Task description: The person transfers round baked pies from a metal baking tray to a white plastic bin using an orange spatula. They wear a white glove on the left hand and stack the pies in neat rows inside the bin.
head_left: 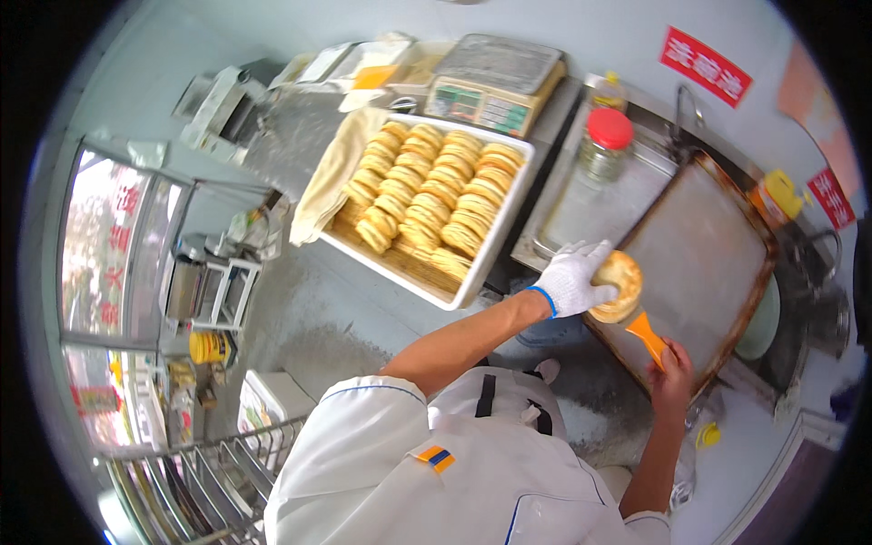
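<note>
My left hand (574, 279), in a white knit glove with a blue cuff, grips the side of a round golden flatbread (619, 280). My bare right hand (672, 372) is closed around the orange handle of a scraper (646, 336), whose blade end meets the near edge of the flatbread. Both are over the near left edge of a large baking tray (699, 245) with a browned rim. To the left, a white bin (468, 289) holds several rows of similar flatbreads (427, 191) standing on edge, with a beige cloth (341, 177) draped over its left side.
A scale (495, 77) stands behind the bin. A red-lidded jar (607, 145) sits on a metal tray (581, 209) beside the sink taps (688, 107). A yellow-topped bottle (779, 198) is at the far right. A rack of trays (195, 481) stands at the lower left.
</note>
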Motion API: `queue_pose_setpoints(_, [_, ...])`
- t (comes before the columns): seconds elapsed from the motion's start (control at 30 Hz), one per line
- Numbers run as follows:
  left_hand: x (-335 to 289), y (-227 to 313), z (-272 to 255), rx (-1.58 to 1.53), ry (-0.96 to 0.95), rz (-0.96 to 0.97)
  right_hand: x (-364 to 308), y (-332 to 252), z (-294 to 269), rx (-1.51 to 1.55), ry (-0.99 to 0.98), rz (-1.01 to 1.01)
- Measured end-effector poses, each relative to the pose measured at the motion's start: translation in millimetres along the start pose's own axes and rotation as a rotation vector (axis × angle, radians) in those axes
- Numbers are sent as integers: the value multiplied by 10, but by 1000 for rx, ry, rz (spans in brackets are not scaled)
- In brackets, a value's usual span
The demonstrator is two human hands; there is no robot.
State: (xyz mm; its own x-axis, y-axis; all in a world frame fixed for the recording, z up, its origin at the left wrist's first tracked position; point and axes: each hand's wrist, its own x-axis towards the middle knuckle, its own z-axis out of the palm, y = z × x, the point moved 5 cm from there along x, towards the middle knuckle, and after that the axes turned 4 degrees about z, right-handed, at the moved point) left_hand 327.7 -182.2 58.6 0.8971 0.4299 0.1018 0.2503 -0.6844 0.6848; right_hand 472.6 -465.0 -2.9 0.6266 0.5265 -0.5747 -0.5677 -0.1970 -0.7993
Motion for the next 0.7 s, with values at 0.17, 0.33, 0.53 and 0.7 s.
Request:
queue_pose_setpoints(0.17, [-290, -255, -1137, -405, 119, -80, -205, -149, 1121, 43, -153, -163])
queue_pose_setpoints(0.33, [-1003, -1216, -2485, -610, 222, -255, -355, 335, 3149, 239, -369, -42])
queue_pose_setpoints(0.53, [-1919, -2842, -3870, -505, 166, -528, -554, 1316, 5461, 335, -453, 289])
queue_pose_setpoints(0.7, [-2246, -3896, -4205, -590, -32, -728, -529, 1782, 6428, 209, -488, 441])
